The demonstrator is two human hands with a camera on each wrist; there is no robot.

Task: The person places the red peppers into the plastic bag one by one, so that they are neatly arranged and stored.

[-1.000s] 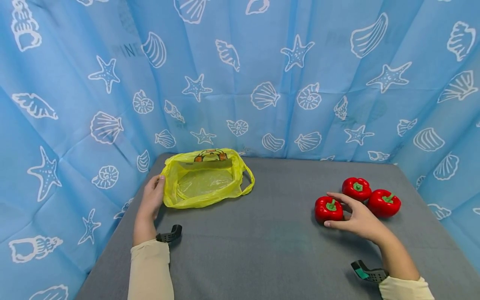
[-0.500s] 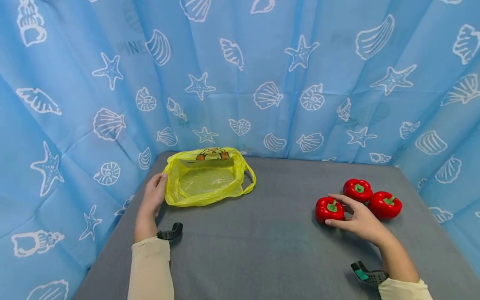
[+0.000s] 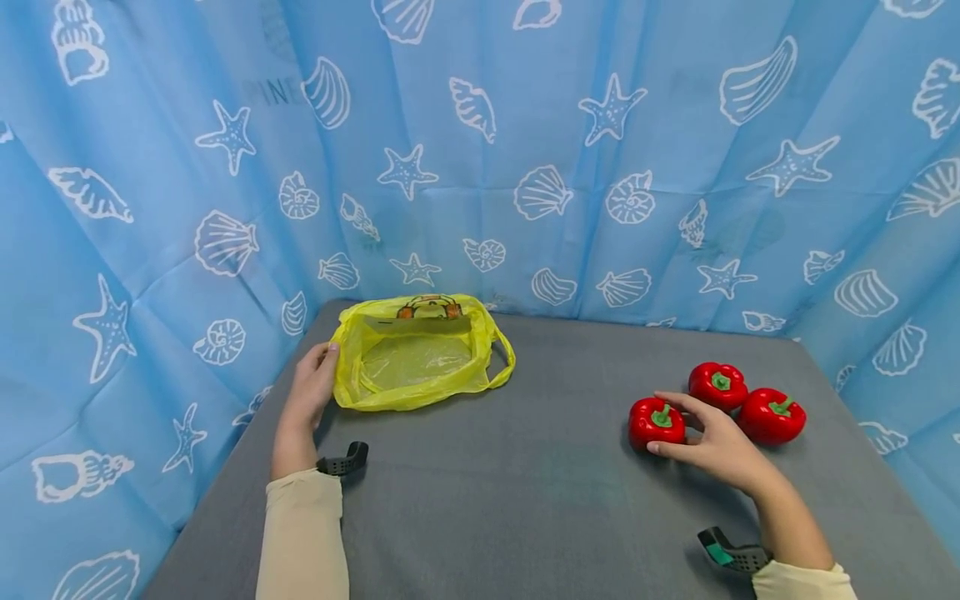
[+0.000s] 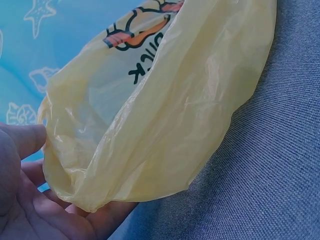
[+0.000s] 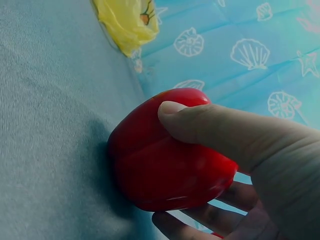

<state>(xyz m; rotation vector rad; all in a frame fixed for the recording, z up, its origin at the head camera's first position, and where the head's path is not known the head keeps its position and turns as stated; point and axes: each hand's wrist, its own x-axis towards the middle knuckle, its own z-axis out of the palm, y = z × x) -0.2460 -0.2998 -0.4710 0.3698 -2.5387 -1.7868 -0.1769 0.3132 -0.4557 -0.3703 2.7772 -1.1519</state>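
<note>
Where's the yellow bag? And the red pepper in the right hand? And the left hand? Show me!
Yellow bag (image 4: 172, 120): left wrist view, on its outer side wall.
Held red pepper (image 5: 160, 165): right wrist view, on its shiny side.
Left hand (image 3: 309, 387): head view, on the back of the hand.

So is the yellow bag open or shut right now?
Open. In the head view, the yellow bag has its mouth gaping, showing its inside, and the left hand holds one end.

Blue shell-print curtain (image 3: 495, 233) behind gray table (image 3: 510, 492)
</note>
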